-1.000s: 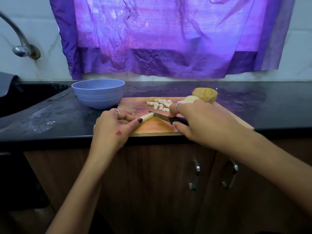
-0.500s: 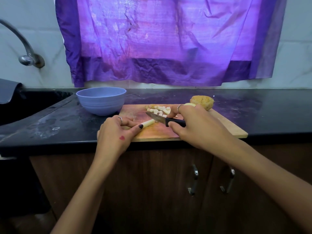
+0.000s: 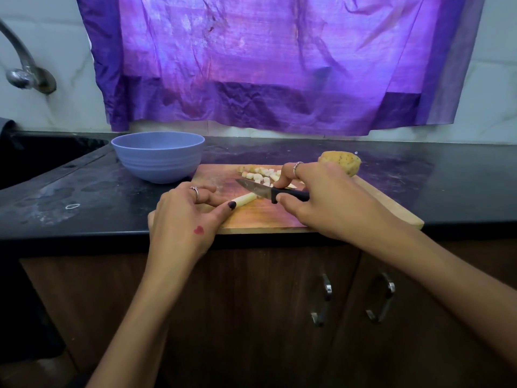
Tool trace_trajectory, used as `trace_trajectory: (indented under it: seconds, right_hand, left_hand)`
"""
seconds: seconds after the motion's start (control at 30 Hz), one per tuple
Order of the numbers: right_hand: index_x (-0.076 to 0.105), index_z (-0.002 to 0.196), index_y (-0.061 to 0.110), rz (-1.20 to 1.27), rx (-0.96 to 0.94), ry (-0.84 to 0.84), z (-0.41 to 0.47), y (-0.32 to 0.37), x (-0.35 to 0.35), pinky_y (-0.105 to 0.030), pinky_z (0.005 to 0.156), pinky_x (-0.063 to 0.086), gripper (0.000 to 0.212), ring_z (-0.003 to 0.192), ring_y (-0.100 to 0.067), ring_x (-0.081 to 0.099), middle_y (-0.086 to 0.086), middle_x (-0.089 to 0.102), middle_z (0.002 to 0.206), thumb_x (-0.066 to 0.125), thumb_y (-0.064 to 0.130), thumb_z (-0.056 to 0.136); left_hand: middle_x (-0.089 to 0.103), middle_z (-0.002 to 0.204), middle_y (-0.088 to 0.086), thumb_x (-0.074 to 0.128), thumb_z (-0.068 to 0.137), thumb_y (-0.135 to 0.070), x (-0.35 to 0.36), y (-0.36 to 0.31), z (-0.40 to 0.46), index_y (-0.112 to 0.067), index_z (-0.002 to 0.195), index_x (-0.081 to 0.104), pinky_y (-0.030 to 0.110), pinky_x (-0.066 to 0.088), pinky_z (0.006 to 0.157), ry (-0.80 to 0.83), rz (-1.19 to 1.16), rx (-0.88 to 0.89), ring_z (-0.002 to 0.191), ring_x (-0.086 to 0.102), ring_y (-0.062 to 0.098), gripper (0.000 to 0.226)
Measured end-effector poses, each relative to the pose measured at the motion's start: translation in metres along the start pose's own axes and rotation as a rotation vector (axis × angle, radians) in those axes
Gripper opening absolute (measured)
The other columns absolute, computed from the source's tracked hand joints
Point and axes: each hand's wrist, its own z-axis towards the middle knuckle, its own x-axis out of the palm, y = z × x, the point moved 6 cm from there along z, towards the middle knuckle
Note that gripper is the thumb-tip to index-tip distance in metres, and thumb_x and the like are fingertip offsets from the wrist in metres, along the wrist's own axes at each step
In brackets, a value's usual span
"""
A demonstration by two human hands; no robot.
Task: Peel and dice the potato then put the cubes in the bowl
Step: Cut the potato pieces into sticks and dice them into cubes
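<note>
Bare counter [image 3: 293,152] behind board — bowl [image 3: 158,156] left, potato [image 3: 340,162] right.

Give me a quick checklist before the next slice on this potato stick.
1. Potato stick held down by left hand: ok.
2. Right hand wrapped around the knife handle: ok.
3. Left thumb away from the blade edge: ok, the thumb is at the stick's near end and the blade at its far end.
4. Cutting board fully on the counter: ok.
5. Bowl beside the board for the potato cubes: ok.
6. Blade sharpness: cannot tell.
</note>
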Motion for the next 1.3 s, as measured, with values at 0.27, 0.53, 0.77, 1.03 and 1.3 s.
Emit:
trace_trajectory:
  seconds: [0.27, 0.53, 0.77, 1.03, 1.3]
  right_hand:
    - [0.058, 0.102, 0.030, 0.031, -0.016, 0.044, 0.003, 0.004, 0.010, -0.030, 0.065, 0.047, 0.011, 0.077, -0.011, 0.053, 0.009, 0.054, 0.084, 0.058, 0.032, 0.091]
    - [0.056, 0.114, 0.032, -0.075, -0.040, 0.084, -0.009, 0.000, 0.004, -0.025, 0.050, 0.032, 0.021, 0.055, -0.002, 0.036, 0.013, 0.042, 0.071, 0.053, 0.037, 0.094]
    - [0.055, 0.120, 0.033, -0.101, 0.023, -0.113, -0.020, -0.005, -0.010, -0.028, 0.051, 0.029, 0.027, 0.060, -0.009, 0.038, 0.010, 0.041, 0.069, 0.050, 0.038, 0.094]
    - [0.057, 0.115, 0.034, -0.017, -0.008, -0.046, -0.012, 0.004, -0.004, -0.024, 0.049, 0.030, 0.023, 0.057, -0.004, 0.036, 0.017, 0.036, 0.067, 0.055, 0.037, 0.093]
    - [0.057, 0.113, 0.037, -0.049, -0.028, -0.015, -0.003, 0.007, -0.005, -0.024, 0.048, 0.025, 0.022, 0.058, -0.003, 0.035, 0.013, 0.042, 0.070, 0.054, 0.040, 0.092]
  left_hand:
    - [0.054, 0.114, -0.022, 0.074, 0.079, -0.039, 0.000, 0.000, 0.000, -0.042, 0.066, 0.060, 0.050, 0.036, 0.103, -0.015, 0.050, -0.014, 0.116, 0.050, 0.015, 0.019]
    - [0.057, 0.117, -0.020, 0.073, 0.079, -0.043, 0.001, 0.000, -0.001, -0.039, 0.068, 0.063, 0.047, 0.037, 0.100, -0.046, 0.090, -0.003, 0.112, 0.053, 0.015, 0.015]
    - [0.058, 0.118, -0.019, 0.072, 0.080, -0.042, 0.002, -0.001, -0.003, -0.037, 0.070, 0.064, 0.046, 0.038, 0.098, -0.066, 0.095, -0.002, 0.114, 0.051, 0.016, 0.014]
    - [0.053, 0.112, -0.022, 0.071, 0.080, -0.042, 0.002, -0.003, -0.003, -0.041, 0.070, 0.062, 0.049, 0.039, 0.098, -0.037, 0.104, 0.017, 0.115, 0.051, 0.016, 0.013]
    - [0.058, 0.121, -0.014, 0.068, 0.081, -0.046, 0.004, 0.001, 0.000, -0.035, 0.079, 0.067, 0.050, 0.039, 0.099, -0.013, 0.144, 0.012, 0.118, 0.050, 0.019, 0.011]
